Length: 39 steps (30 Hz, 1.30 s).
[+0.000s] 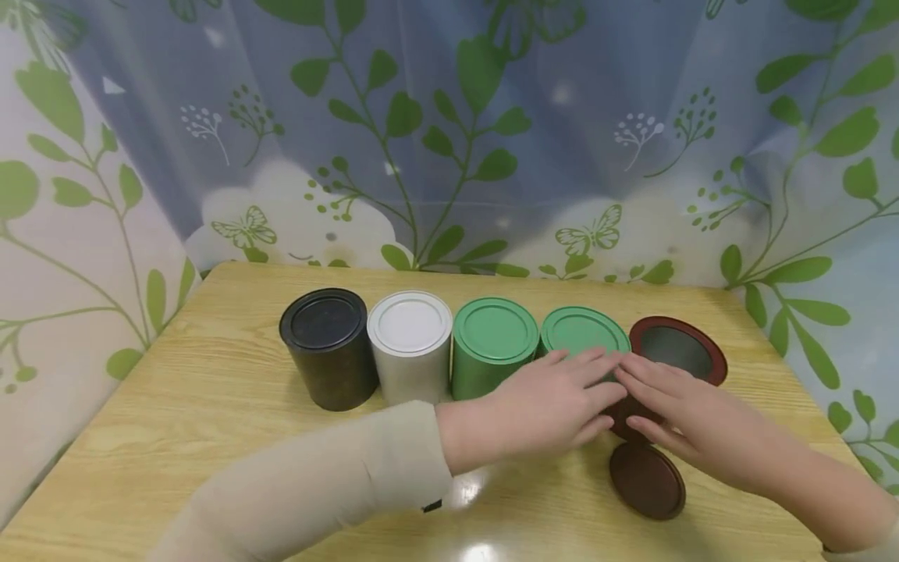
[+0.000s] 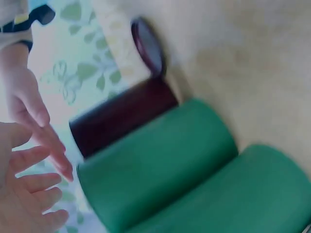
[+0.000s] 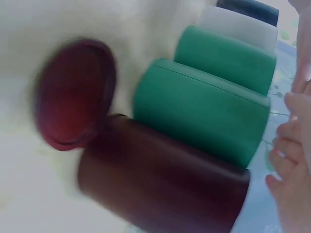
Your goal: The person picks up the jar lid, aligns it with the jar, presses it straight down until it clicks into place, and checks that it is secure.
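My left hand (image 1: 537, 406) hovers over the nearer side of the right-hand green can (image 1: 586, 329), fingers spread and holding nothing. My right hand (image 1: 716, 421) hovers just right of it, in front of the dark red-brown can (image 1: 677, 351), its fingers fairly straight. The fingertips of both hands come close together; whether they touch I cannot tell. A round brown lid (image 1: 648, 480) stands at the foot of the red-brown can, partly below the right hand. Both wrist views show the hands above the can tops, with the lid (image 3: 75, 94) leaning by the red-brown can (image 3: 160, 174).
Left of the hands stand a second green can (image 1: 495, 332), a white can (image 1: 410, 324) and a black can (image 1: 326, 347), side by side in a row. The wooden table (image 1: 140, 460) ends at a leaf-patterned curtain (image 1: 435, 140) behind them.
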{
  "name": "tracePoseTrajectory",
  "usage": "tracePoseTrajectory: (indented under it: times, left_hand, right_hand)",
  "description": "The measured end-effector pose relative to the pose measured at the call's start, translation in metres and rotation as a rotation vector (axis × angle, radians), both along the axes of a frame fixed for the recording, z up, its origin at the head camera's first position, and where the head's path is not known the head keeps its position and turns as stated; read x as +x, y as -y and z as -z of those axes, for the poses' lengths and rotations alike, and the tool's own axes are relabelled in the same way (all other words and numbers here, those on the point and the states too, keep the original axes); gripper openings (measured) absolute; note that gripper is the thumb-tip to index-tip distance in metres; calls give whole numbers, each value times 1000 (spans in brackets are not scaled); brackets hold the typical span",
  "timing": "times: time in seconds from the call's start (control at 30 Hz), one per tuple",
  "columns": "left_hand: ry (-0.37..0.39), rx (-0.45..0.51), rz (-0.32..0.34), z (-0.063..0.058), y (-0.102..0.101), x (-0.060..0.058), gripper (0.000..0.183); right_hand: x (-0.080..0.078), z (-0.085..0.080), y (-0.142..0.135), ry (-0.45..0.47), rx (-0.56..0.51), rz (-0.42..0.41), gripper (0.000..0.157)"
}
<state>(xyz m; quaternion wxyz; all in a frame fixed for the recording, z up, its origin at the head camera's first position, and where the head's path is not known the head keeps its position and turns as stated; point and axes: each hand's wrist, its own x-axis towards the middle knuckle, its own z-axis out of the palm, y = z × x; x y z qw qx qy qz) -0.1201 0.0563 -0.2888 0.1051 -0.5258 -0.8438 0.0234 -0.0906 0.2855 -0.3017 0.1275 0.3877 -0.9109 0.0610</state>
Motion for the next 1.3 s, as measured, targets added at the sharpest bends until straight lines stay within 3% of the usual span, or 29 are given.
tracePoseTrajectory:
  times: [0.13, 0.27, 0.37, 0.6, 0.73, 0.87, 1.1, 1.3]
  left_hand:
    - [-96, 24, 104, 15, -1, 14, 38]
    - [-69, -23, 128, 29, -7, 21, 36]
    - [-7, -97, 98, 39, -15, 23, 35]
    - [75, -236, 33, 65, -35, 22, 32]
    - [149, -319, -34, 77, -50, 21, 36]
    - [193, -379, -80, 86, -63, 23, 40]
    - [180, -400, -109, 94, -74, 26, 41]
    - [189, -450, -137, 96, -78, 27, 44]
  right_hand:
    - [12, 22, -11, -137, -89, -138, 48]
    - [20, 45, -23, -196, -151, -234, 46]
    - [26, 61, -33, -130, -136, -175, 42]
    - [41, 88, -52, 104, 10, 116, 53]
    - [43, 96, -56, 118, 29, 191, 57]
    - [42, 99, -59, 117, 38, 201, 60]
    - [39, 104, -64, 98, 41, 158, 64]
    - [37, 106, -64, 172, 69, 139, 64]
